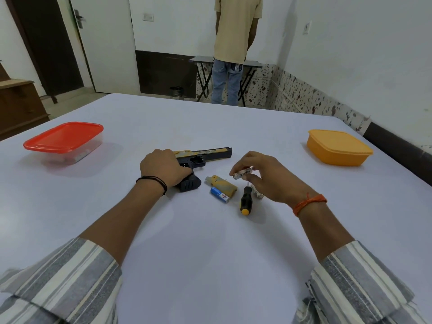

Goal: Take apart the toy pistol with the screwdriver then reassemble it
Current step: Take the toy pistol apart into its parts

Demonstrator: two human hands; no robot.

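Observation:
The black and yellow toy pistol (205, 155) lies on its side on the white table (210, 242), barrel pointing right. My left hand (161, 168) presses down on its grip and rear. My right hand (261, 176) holds a white battery (243, 173) between thumb and fingertips, just above the table. A yellow cover piece (222, 185) and a blue and white battery (219, 194) lie below the pistol. The screwdriver (246, 199), black handle with a yellow end, lies beside them; its shaft runs under my right hand.
A clear box with a red lid (64, 141) stands at the left, an orange lidded box (339, 147) at the right. Beyond the table a person (236, 47) stands with their back turned at a small folding table (201, 59).

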